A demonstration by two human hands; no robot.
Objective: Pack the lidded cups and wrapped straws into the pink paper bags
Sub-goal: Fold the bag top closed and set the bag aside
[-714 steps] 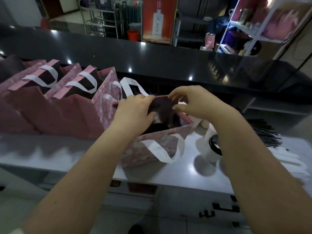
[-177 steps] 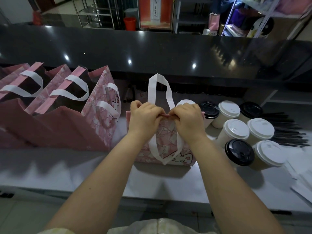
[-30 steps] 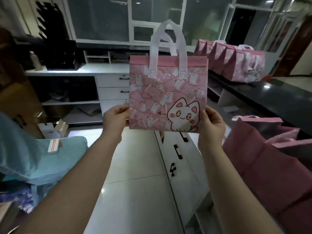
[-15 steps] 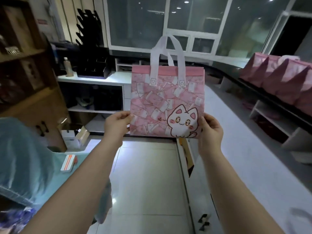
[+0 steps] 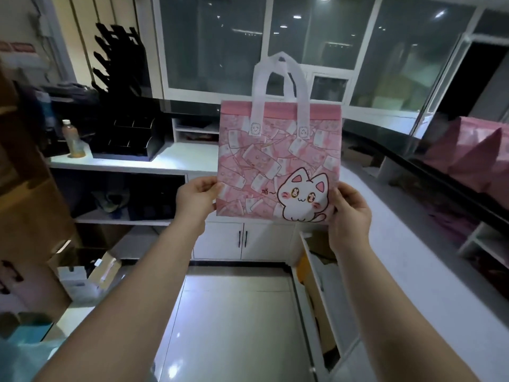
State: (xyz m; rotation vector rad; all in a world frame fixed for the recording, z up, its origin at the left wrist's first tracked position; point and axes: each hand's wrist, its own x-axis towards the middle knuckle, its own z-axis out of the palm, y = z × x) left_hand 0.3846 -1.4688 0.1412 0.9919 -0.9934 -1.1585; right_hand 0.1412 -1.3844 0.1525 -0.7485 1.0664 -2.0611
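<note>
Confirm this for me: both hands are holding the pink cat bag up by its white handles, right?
No. The head view shows the left hand and right hand holding the pink cat bag up by its lower corners; the white handles stand untouched above.

On my feed the big window [image 5: 217, 45] fills the far wall, with small light spots [image 5: 298, 17] showing in its dark panes. Just below the window I see a white counter [image 5: 176, 158]. A black desk organiser [image 5: 126, 139] and a bottle [image 5: 72, 139] of orange-brown liquid stand on it down-left of the window, with open shelves [image 5: 124, 197] underneath and a two-door white cabinet [image 5: 242, 241] straight beneath the window. Further below the window lies a glossy pale tiled floor [image 5: 234, 326] with glare patches; a wooden cabinet [image 5: 24, 216] and open cardboard boxes [image 5: 80, 277] sit to its lower left, and a black countertop [image 5: 407, 150] runs off to its lower right.
</note>
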